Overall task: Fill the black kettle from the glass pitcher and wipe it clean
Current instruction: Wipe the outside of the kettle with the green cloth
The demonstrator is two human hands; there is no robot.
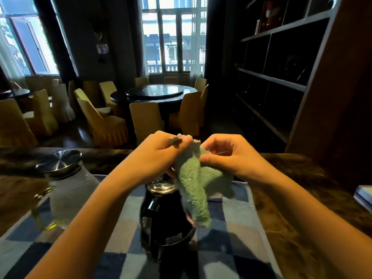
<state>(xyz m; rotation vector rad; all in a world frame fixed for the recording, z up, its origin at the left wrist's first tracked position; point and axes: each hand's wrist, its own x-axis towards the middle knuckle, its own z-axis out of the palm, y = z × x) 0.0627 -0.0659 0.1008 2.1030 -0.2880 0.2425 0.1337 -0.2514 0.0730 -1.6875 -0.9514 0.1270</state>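
Above the middle of the checked mat (231, 224) on the desk: my left hand (159, 156) and right hand (227, 156) were both pinched on the top edge of the green cloth (193, 190), which hung over the black kettle (163, 224). Glass pitcher (66, 190), steel-lidded, stood at the mat's left edge. My judgement: bunch the cloth into a pad, steady the kettle with one hand, and wipe downward from the neck.

left hand (159, 153): raised, fingers pinched | right hand (227, 156): raised, fingers pinched, grip closed
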